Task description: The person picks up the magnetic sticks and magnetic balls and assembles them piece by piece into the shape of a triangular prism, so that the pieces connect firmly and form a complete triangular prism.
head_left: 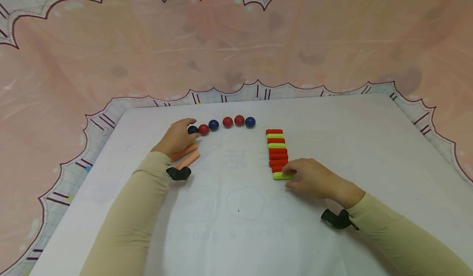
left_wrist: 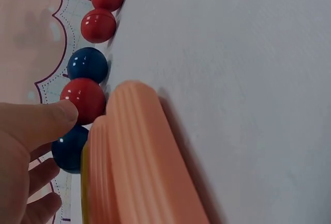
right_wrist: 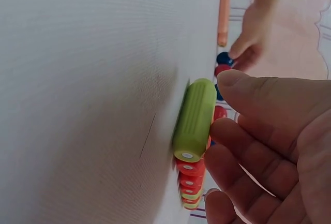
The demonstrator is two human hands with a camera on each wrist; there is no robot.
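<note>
My left hand (head_left: 178, 136) is at the left end of a row of glossy balls, thumb and fingers around a dark blue ball (left_wrist: 70, 150). A red ball (head_left: 203, 129) sits right beside it, overlapped by the thumb in the left wrist view. Under the left wrist lie peach ribbed sticks (left_wrist: 147, 157), with a yellow edge showing behind them. My right hand (head_left: 314, 179) is at the near end of a column of ribbed sticks. Its thumb and loosely bent fingers are right beside the yellow-green stick (right_wrist: 196, 118), at its right end. Red sticks (head_left: 278, 157) lie beyond it.
More red and blue balls (head_left: 239, 120) continue the row to the right along the back of the white tabletop (head_left: 229, 226). A scalloped cloth border (head_left: 99, 122) runs along the table's edges. Each wrist carries a black camera mount (head_left: 338, 219).
</note>
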